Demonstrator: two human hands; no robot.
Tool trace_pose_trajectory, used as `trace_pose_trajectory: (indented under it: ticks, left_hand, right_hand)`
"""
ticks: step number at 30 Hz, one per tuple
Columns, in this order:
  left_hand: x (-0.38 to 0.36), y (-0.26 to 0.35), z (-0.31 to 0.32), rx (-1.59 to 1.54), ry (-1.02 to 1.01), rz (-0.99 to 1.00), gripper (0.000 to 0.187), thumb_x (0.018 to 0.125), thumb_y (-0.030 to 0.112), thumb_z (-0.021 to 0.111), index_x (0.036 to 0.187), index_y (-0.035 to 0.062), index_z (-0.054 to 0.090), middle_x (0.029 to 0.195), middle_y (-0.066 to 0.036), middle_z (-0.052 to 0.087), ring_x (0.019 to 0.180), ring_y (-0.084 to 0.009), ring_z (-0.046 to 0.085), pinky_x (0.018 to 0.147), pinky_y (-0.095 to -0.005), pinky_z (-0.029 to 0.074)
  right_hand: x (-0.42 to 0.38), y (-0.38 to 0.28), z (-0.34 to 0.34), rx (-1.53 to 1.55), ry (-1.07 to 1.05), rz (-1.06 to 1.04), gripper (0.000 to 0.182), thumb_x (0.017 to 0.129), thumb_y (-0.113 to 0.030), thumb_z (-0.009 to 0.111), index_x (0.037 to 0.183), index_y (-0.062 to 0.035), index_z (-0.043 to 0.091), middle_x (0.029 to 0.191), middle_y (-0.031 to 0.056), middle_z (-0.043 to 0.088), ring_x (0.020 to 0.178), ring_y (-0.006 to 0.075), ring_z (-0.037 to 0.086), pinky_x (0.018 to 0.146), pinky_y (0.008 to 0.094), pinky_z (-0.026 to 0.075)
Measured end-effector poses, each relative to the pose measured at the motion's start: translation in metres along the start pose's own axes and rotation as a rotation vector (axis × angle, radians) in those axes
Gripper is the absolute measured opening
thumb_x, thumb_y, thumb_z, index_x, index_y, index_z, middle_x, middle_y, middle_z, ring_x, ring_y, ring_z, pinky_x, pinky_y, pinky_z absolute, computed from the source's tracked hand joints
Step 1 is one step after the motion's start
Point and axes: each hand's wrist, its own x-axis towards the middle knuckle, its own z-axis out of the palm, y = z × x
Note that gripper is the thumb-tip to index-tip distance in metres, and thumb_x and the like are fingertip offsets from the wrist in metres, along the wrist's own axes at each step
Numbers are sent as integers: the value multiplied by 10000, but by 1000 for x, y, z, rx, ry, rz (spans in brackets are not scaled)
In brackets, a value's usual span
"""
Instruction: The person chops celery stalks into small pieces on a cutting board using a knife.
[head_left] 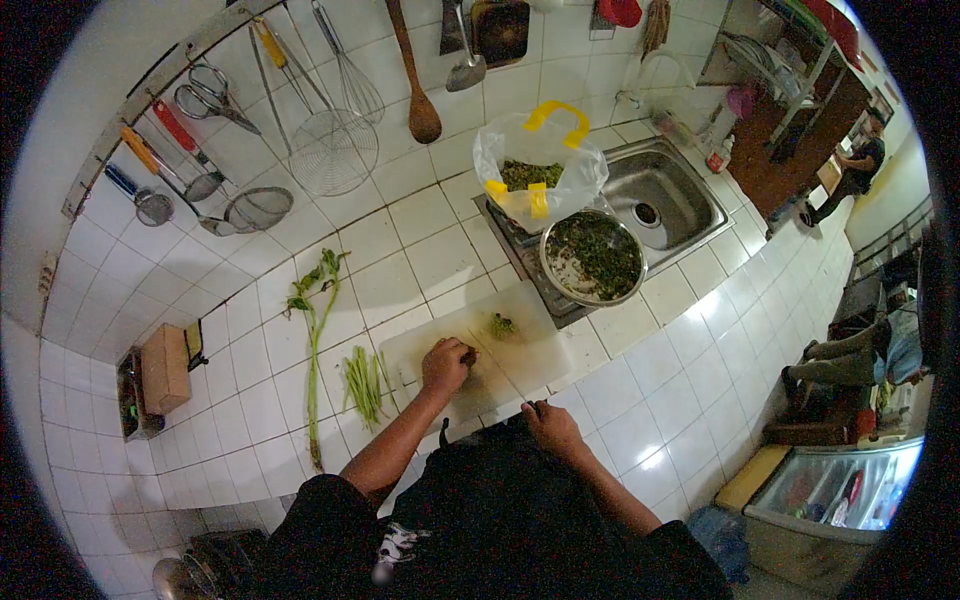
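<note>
My left hand [449,366] rests on a pale cutting board [540,340], its fingers curled over something small and dark that I cannot make out. In my right hand [556,430], at the board's front edge, is a knife [511,383]; its thin blade points away across the board toward the left hand. A small heap of chopped greens [501,325] lies beyond the blade. Left of the board are a bundle of cut green stems [363,386] and a long leafy stalk [315,350].
A steel bowl of chopped greens [594,256] stands right of the board, with a clear plastic bag [585,185] of greens behind it. Beyond is a sink [690,190]. Utensils such as a wooden spoon [424,120] hang on the wall. Other people [862,165] are at far right.
</note>
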Motion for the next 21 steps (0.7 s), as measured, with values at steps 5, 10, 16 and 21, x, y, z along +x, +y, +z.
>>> trace_pose_trajectory:
  ticks: [5,10,16,21]
  left_hand:
    - [-6,2,1,6,111,25,106,697,123,694,783,62,695,823,-81,623,842,-286,601,734,-414,508]
    - [-10,0,5,-33,149,-39,129,664,89,687,785,45,700,831,-88,650,854,-285,614,772,-397,511]
    - [-10,-3,6,-84,97,-66,138,656,87,697,782,32,706,853,-99,674,862,-294,627,812,-388,507]
    - [-10,0,6,-99,102,-128,149,662,94,704,799,34,715,858,-108,678,866,-299,629,812,-393,508]
  right_hand:
    - [0,-2,-3,16,-104,45,569,972,-489,403,1004,33,626,958,289,642,947,462,604,837,518,474]
    - [3,8,9,5,-112,43,566,974,-487,404,992,28,637,968,283,644,957,457,605,843,512,473]
    - [1,6,2,24,-134,58,554,975,-488,404,1005,14,635,975,284,642,965,458,602,846,515,471]
    - [0,2,0,-54,-129,77,551,978,-486,387,1005,7,633,975,287,639,962,465,598,842,518,471]
